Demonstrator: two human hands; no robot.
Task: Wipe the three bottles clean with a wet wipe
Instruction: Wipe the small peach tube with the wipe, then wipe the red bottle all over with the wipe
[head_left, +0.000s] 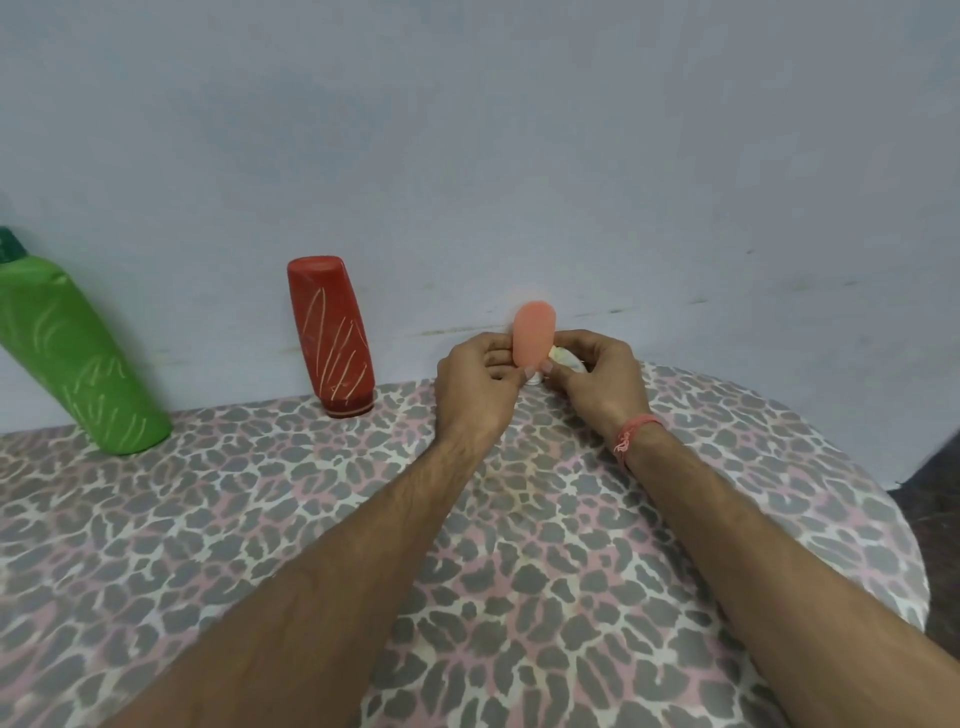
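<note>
I see both hands meeting at the far edge of the table (519, 597), right against the pale blue wall (467, 130). The left hand (475, 387) has its fingers curled around the lower part of the small pink bottle (533, 338) and holds it upright, so that the rounded top of the bottle stands clear above the fingertips. The right hand (597, 379) is closed in a pinch on a bunched white wet wipe (563, 358), which it presses against the right flank of the pink bottle; only a small fold of the wipe shows between the fingers, and I cannot tell how far it wraps round the bottle. A pink thread band (636, 431) circles the right wrist. Left of the grip, and well apart from it, the red bottle (332, 338) stands by the wall with its cap down, scored with pale scratch-like lines. Farther left again, at the frame's edge, the green bottle (78, 358) stands with a dark green cap on top and similar pale lines on its body. Both rest on the leopard-print cloth that covers the table, and both forearms reach across that cloth toward the grip.
</note>
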